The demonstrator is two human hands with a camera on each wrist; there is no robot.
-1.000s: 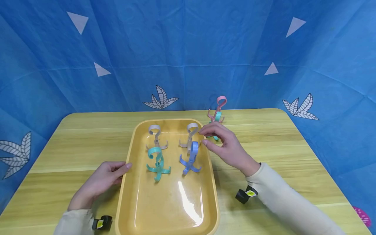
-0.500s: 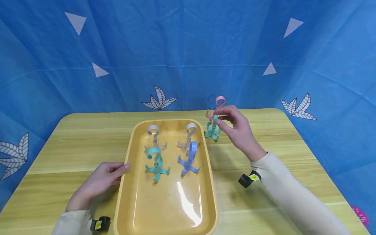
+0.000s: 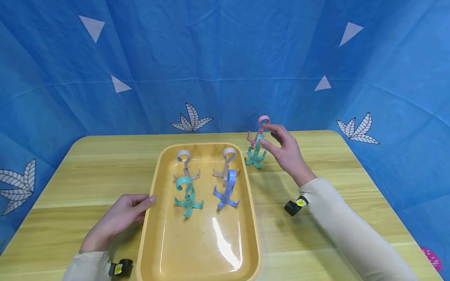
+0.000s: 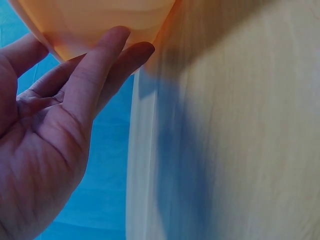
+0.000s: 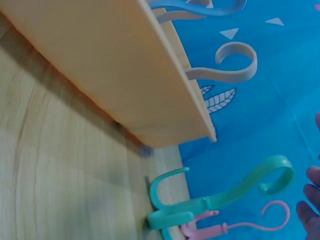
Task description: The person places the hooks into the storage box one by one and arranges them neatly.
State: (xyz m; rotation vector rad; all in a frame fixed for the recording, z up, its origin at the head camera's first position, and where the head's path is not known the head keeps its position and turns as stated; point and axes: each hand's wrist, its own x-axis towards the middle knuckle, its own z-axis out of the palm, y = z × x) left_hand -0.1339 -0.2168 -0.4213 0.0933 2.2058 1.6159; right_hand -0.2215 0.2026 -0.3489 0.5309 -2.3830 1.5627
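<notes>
In the head view my left hand (image 3: 119, 218) grips the left rim of the yellow tray (image 3: 258, 249), thumb over the edge; the left wrist view shows fingers (image 4: 95, 75) against the tray's outer side. Beyond the tray's far right corner, a green four-pronged hook hanger (image 3: 256, 153) stands on the table, a pink hook hanger (image 3: 263, 120) just behind it. My right hand (image 3: 286, 152) is beside the green hanger's top, thumb and forefinger parted. In the right wrist view a gap shows between those fingertips (image 5: 306, 212) and the green hanger's hook (image 5: 277, 172).
Inside the tray stand two pale hook hangers (image 3: 185, 171) (image 3: 226, 171), another green one (image 3: 188, 201) and a blue one (image 3: 227, 195). A blue patterned cloth (image 3: 218, 58) hangs behind the wooden table (image 3: 316, 164).
My right hand has moved from the tray's right rim, away and right, to the green hanger outside; its fingers have since parted slightly. The left hand stays on the tray.
</notes>
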